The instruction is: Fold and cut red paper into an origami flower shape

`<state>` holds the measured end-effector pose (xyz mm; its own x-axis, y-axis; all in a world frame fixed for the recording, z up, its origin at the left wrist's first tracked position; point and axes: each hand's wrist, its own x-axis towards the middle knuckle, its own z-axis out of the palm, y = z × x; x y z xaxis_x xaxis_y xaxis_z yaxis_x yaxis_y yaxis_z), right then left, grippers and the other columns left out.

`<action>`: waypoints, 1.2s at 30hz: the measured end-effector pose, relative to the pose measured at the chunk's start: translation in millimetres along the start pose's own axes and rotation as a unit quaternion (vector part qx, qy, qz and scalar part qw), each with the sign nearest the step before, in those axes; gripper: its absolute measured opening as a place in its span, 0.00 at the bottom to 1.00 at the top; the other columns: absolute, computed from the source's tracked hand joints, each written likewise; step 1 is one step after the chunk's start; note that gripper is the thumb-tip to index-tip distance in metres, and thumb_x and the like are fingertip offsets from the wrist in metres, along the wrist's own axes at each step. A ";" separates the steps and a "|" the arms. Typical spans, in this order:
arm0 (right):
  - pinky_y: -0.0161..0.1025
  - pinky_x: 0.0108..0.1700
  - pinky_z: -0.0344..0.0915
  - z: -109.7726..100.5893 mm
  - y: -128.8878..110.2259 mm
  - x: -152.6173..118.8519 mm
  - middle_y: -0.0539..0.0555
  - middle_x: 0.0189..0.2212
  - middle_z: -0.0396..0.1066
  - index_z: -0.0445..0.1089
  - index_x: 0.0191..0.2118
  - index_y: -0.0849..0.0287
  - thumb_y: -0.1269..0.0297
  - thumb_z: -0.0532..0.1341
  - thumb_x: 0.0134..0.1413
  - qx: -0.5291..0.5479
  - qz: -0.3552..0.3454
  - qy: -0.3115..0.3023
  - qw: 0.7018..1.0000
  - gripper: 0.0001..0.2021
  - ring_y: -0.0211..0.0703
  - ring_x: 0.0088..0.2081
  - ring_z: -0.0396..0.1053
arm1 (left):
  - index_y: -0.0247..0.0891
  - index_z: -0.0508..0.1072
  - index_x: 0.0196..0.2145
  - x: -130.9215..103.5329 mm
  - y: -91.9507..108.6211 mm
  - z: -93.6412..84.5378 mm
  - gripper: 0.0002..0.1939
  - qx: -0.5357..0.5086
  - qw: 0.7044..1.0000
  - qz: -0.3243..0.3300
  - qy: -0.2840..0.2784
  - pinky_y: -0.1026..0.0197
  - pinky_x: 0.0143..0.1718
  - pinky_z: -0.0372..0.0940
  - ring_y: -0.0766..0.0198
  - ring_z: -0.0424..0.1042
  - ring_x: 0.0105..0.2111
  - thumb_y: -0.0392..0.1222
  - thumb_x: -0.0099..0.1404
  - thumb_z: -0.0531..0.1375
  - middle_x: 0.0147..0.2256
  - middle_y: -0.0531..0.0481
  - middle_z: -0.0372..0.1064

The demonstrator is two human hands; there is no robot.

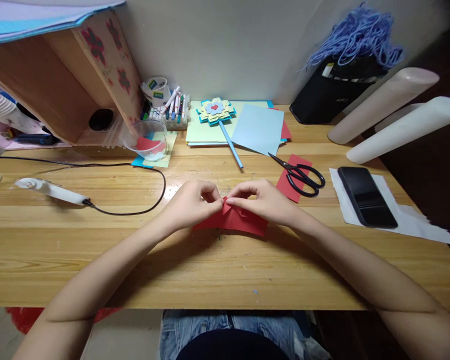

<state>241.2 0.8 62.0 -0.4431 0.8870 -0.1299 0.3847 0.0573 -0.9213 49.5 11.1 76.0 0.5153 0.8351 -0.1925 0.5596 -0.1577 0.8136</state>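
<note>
1. Nearest you, below the table's front edge, are your blue jeans (198, 330); in front of them runs the wooden table (225, 280).
2. Your red sheet (243, 226) is just above the middle of the tabletop, creased, with a small folded peak standing at its upper edge.
3. Your left hand (193, 200) pinches that peak between thumb and forefinger, from the left side.
4. Your right hand (264, 202) pinches it from the other side, thumb and forefinger closed on the paper, the fingertips of both hands close together.
5. Well to your left lies a white corded tool (56, 192), its black cable looping back behind it.
6. To your right, a black phone (367, 196) rests on torn white paper (416, 220).
7. Nearer your right hand, black-handled scissors (306, 179) lie partly over a red piece (287, 185).
8. Further back, a clear cup (158, 131) sits on yellow and blue paper at left, and a layered paper flower (209, 114) on a blue stick lies across a paper stack (197, 132).
9. Along the back stand a flower-painted box (123, 82), a marker tray (178, 120) and a black holder (322, 100) topped with blue yarn (360, 37).
</note>
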 end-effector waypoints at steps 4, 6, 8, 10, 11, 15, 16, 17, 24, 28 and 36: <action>0.35 0.30 0.61 0.1 1.3 -0.1 0.52 0.26 0.73 0.74 0.29 0.61 0.59 0.61 0.50 0.000 0.027 0.028 0.999 0.10 0.37 0.27 0.67 | 0.36 0.71 0.24 -0.3 0.1 3.2 0.10 0.023 0.999 0.031 0.036 0.65 0.30 0.60 0.66 0.68 0.28 0.42 0.59 0.55 0.27 0.51 0.72; 0.34 0.27 0.59 0.2 2.2 -0.3 0.52 0.24 0.72 0.73 0.29 0.61 0.58 0.61 0.50 -0.002 0.037 0.038 0.999 0.11 0.35 0.25 0.65 | 0.36 0.71 0.26 0.4 -0.6 4.0 0.10 0.004 0.999 0.031 0.038 0.64 0.31 0.61 0.66 0.68 0.30 0.43 0.59 0.55 0.29 0.51 0.72; 0.34 0.26 0.58 0.4 2.8 -0.3 0.52 0.24 0.71 0.73 0.29 0.62 0.57 0.61 0.50 -0.007 0.035 0.040 0.999 0.12 0.35 0.24 0.64 | 0.36 0.72 0.27 1.1 -1.2 4.4 0.09 -0.026 0.999 0.013 0.024 0.64 0.33 0.61 0.66 0.69 0.30 0.43 0.59 0.56 0.29 0.50 0.72; 0.34 0.27 0.58 0.3 2.6 -0.2 0.52 0.25 0.72 0.73 0.29 0.61 0.57 0.61 0.50 -0.011 0.024 0.035 0.999 0.11 0.36 0.25 0.65 | 0.35 0.72 0.28 1.4 -1.4 4.8 0.08 -0.049 0.999 -0.011 0.009 0.64 0.33 0.62 0.65 0.69 0.30 0.42 0.57 0.57 0.29 0.50 0.72; 0.34 0.28 0.59 0.2 2.0 -0.1 0.53 0.26 0.72 0.74 0.30 0.61 0.58 0.61 0.50 -0.011 0.018 0.032 0.999 0.11 0.36 0.26 0.65 | 0.35 0.72 0.27 1.4 -1.2 5.0 0.07 -0.056 0.998 -0.017 0.004 0.64 0.33 0.62 0.65 0.69 0.30 0.41 0.57 0.57 0.29 0.50 0.72; 0.34 0.30 0.60 -0.2 -1.2 -0.1 0.52 0.27 0.73 0.73 0.30 0.61 0.61 0.61 0.50 -0.014 -0.001 0.030 0.999 0.09 0.37 0.28 0.66 | 0.35 0.72 0.26 0.7 0.0 5.3 0.06 -0.062 0.998 -0.003 -0.010 0.64 0.33 0.61 0.66 0.69 0.29 0.39 0.56 0.58 0.28 0.50 0.72; 0.34 0.29 0.60 -0.2 -1.6 -0.1 0.52 0.26 0.73 0.73 0.29 0.61 0.61 0.61 0.50 -0.019 -0.003 0.031 0.999 0.08 0.36 0.28 0.66 | 0.35 0.72 0.26 0.7 0.1 5.0 0.06 -0.060 0.998 0.003 -0.012 0.64 0.32 0.61 0.66 0.69 0.29 0.39 0.55 0.58 0.28 0.50 0.72; 0.34 0.29 0.59 -0.1 -1.7 -0.1 0.52 0.26 0.72 0.72 0.28 0.61 0.61 0.61 0.50 -0.021 -0.003 0.031 0.999 0.08 0.36 0.27 0.65 | 0.35 0.72 0.26 0.8 0.1 4.6 0.06 -0.059 0.998 0.008 -0.015 0.64 0.32 0.61 0.66 0.69 0.29 0.39 0.56 0.58 0.28 0.50 0.72; 0.33 0.27 0.58 1.3 1.2 0.8 0.50 0.26 0.71 0.71 0.28 0.61 0.60 0.58 0.52 -0.022 -0.002 0.045 0.999 0.10 0.34 0.25 0.63 | 0.35 0.72 0.25 3.3 -2.7 1.5 0.10 -0.059 0.998 0.027 -0.011 0.64 0.33 0.61 0.67 0.68 0.29 0.42 0.59 0.57 0.26 0.51 0.72; 0.33 0.29 0.58 2.3 -1.2 -0.5 0.50 0.24 0.70 0.70 0.26 0.60 0.64 0.59 0.50 -0.057 -0.033 0.056 0.996 0.07 0.35 0.26 0.63 | 0.35 0.72 0.25 2.6 -2.1 3.8 0.10 -0.056 0.998 0.032 -0.021 0.64 0.33 0.60 0.66 0.68 0.29 0.42 0.59 0.56 0.26 0.52 0.71; 0.35 0.30 0.60 0.2 0.5 -0.4 0.51 0.24 0.72 0.73 0.26 0.61 0.62 0.58 0.50 -0.056 -0.008 0.057 0.997 0.10 0.37 0.27 0.64 | 0.35 0.72 0.25 2.5 -1.7 4.0 0.10 -0.063 0.997 0.025 -0.027 0.63 0.35 0.61 0.65 0.68 0.29 0.42 0.58 0.56 0.27 0.51 0.72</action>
<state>241.4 0.4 61.4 -0.3571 0.9317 -0.0669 0.4696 0.1172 -0.8751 52.4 11.4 71.9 0.5761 0.7982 -0.1761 0.4478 -0.1279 0.8849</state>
